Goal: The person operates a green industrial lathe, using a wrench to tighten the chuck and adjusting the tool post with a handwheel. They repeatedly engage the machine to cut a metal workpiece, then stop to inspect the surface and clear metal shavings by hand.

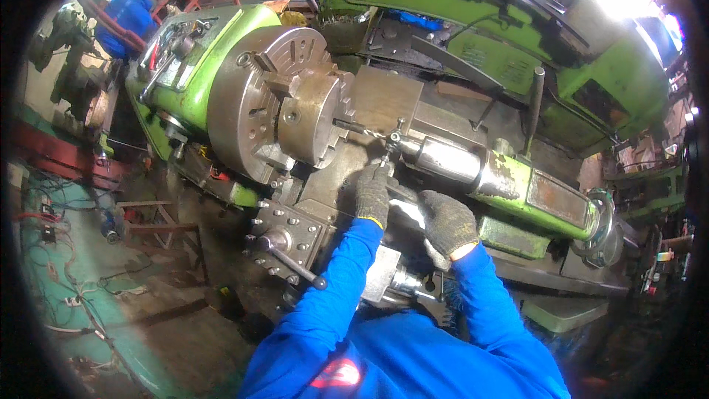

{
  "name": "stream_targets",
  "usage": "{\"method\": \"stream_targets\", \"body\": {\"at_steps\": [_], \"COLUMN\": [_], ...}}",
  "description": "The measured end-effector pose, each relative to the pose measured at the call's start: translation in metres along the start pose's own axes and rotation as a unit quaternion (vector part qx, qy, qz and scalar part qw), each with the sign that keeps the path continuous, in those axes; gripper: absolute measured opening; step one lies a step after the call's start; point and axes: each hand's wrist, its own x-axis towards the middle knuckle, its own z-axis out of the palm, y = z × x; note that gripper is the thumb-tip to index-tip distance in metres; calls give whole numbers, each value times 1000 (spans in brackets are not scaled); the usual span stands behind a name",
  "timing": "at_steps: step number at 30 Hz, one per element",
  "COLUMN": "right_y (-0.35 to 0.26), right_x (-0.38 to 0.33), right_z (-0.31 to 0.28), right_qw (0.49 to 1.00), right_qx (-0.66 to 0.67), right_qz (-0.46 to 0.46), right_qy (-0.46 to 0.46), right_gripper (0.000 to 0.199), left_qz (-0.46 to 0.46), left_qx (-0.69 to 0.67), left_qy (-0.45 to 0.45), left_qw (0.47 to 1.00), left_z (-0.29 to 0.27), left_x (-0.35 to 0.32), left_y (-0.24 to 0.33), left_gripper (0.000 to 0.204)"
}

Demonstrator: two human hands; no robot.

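Observation:
A large lathe chuck [244, 103] grips a round metal workpiece [314, 120] at the upper middle. Facing it is a drill bit [362, 129], held in a drill chuck [396, 138] on the tailstock's shiny quill [448, 159]. My left hand [373, 193], in a dark grey knitted glove, is closed on a thin chuck key [387, 152] that reaches up to the drill chuck. Just right of it, my gloved right hand [447, 223] is curled below the quill beside a bright pale piece [410, 213]. What its fingers hold is hidden.
The tool post [284, 240] with its lever [299, 267] stands left of my left forearm. The green tailstock [532, 196] extends right to a handwheel [602, 229]. An upright lever [535, 107] rises behind it. Cables [74, 295] lie on the green floor at left.

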Motion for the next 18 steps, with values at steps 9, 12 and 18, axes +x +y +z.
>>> {"method": "stream_targets", "body": {"at_steps": [9, 12, 18], "right_y": [5, 6, 72], "right_x": [10, 18, 28], "right_z": [11, 17, 99], "right_qw": [996, 988, 993], "right_qx": [-26, -28, 97], "right_qz": [47, 94, 43], "right_qy": [-70, -116, -49], "right_gripper": [30, 34, 34], "left_qz": [171, 57, 271], "left_qx": [138, 82, 392], "left_qy": [-1, 12, 69], "left_qw": [975, 995, 876], "left_z": [-5, 1, 9], "left_x": [2, -3, -15], "left_y": [-10, -1, 9], "left_gripper": [22, 25, 28]}}
